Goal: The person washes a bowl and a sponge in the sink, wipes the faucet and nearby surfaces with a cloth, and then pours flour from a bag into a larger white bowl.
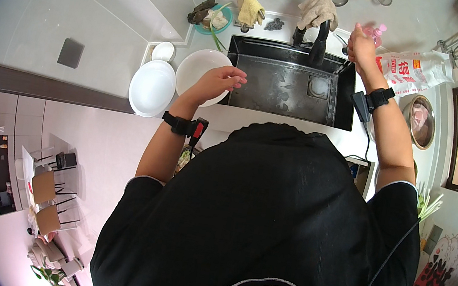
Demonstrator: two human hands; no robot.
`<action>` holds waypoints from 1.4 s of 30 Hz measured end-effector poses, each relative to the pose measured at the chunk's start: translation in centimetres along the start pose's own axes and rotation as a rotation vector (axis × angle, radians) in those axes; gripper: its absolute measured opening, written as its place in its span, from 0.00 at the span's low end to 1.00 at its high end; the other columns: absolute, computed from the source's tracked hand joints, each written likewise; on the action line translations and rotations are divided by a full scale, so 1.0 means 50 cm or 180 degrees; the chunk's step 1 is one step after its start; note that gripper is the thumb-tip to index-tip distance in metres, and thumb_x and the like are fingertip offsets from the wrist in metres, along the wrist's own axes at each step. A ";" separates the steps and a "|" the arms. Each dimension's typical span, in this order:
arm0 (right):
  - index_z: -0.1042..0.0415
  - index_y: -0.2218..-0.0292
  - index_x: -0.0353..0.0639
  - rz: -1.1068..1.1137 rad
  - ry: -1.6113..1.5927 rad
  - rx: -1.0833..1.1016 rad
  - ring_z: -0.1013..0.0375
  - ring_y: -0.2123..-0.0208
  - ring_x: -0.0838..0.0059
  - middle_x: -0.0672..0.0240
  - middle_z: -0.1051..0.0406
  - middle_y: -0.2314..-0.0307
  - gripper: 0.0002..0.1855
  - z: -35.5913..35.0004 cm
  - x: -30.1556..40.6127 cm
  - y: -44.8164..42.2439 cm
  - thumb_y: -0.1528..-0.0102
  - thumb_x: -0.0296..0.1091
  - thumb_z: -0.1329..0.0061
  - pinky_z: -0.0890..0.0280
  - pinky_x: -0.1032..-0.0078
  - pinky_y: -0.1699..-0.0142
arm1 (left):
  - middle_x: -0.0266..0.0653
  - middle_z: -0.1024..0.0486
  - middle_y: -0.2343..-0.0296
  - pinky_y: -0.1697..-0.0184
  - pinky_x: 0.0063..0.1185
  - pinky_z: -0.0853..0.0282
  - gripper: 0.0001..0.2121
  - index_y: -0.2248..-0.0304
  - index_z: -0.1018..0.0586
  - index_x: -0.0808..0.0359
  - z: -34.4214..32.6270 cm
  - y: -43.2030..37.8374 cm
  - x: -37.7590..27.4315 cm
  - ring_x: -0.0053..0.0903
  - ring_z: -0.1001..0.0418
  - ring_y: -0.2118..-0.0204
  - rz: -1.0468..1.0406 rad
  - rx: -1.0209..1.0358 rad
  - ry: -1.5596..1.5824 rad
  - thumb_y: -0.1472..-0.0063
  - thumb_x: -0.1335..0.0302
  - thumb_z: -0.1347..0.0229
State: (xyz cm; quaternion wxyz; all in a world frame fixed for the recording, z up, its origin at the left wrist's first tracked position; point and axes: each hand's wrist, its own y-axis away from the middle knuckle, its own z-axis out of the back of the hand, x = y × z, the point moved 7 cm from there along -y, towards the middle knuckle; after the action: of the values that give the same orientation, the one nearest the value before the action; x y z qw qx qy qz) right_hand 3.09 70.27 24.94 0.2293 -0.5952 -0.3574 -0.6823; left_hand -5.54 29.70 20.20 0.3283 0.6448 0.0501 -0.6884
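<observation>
My left hand hovers at the left edge of the black sink, over the rim of a large white bowl. Its fingers are loosely bent and nothing shows in them. At the back right corner of the sink, my right hand is raised with the thumb up and the other fingers curled. Just behind it is a pink pump bottle, partly covered by the hand. Whether the fingers touch the bottle or hold anything is hidden. A black faucet with a beige cloth draped on it stands left of that hand.
White bowls stand left of the sink. Behind them are a teal basin with vegetables and a yellow cloth. On the right lie a white plastic bag with red print and a metal bowl holding what looks like meat.
</observation>
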 end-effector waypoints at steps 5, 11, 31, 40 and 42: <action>0.30 0.78 0.42 -0.0478 0.1292 0.0302 0.38 0.88 0.76 0.71 0.34 0.85 0.31 0.050 -0.180 -0.058 0.38 0.62 0.57 0.44 0.74 0.84 | 0.32 0.22 0.58 0.53 0.18 0.32 0.14 0.52 0.22 0.64 -0.037 -0.050 -0.029 0.17 0.26 0.56 -0.0073 0.0241 -0.0194 0.34 0.70 0.50; 0.25 0.62 0.42 -0.0355 0.0229 0.0835 0.31 0.73 0.77 0.69 0.30 0.73 0.22 -0.015 -0.161 0.025 0.36 0.49 0.66 0.36 0.78 0.68 | 0.37 0.22 0.57 0.51 0.19 0.31 0.14 0.51 0.23 0.67 -0.106 -0.122 -0.099 0.19 0.25 0.57 -0.0968 0.0399 -0.0595 0.34 0.74 0.47; 0.30 0.53 0.37 0.1050 0.0300 0.1560 0.27 0.61 0.83 0.73 0.26 0.64 0.24 -0.134 0.111 0.226 0.49 0.26 0.36 0.31 0.81 0.54 | 0.33 0.25 0.55 0.53 0.19 0.32 0.20 0.44 0.31 0.69 -0.155 -0.199 -0.278 0.16 0.29 0.54 -0.1349 0.1163 0.1257 0.35 0.77 0.46; 0.25 0.63 0.36 0.0745 0.0649 0.0929 0.33 0.78 0.87 0.75 0.29 0.77 0.11 -0.139 0.114 0.228 0.38 0.36 0.47 0.36 0.85 0.74 | 0.31 0.26 0.56 0.53 0.21 0.32 0.18 0.43 0.31 0.67 -0.118 -0.216 -0.261 0.17 0.29 0.55 -0.1330 0.1243 0.1285 0.29 0.71 0.54; 0.26 0.66 0.37 0.0707 0.0721 0.0747 0.34 0.79 0.88 0.77 0.31 0.78 0.13 -0.135 0.109 0.225 0.38 0.39 0.48 0.38 0.85 0.75 | 0.32 0.26 0.56 0.52 0.23 0.31 0.19 0.42 0.32 0.67 -0.119 -0.216 -0.255 0.19 0.29 0.53 -0.1023 0.1086 0.1501 0.28 0.70 0.54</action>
State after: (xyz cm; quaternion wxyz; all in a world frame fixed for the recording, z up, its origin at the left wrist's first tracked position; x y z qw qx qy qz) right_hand 5.99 58.54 32.43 0.4097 -0.5196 -0.3384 -0.6691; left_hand -6.63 45.99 27.13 0.0822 0.8160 0.1098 -0.5616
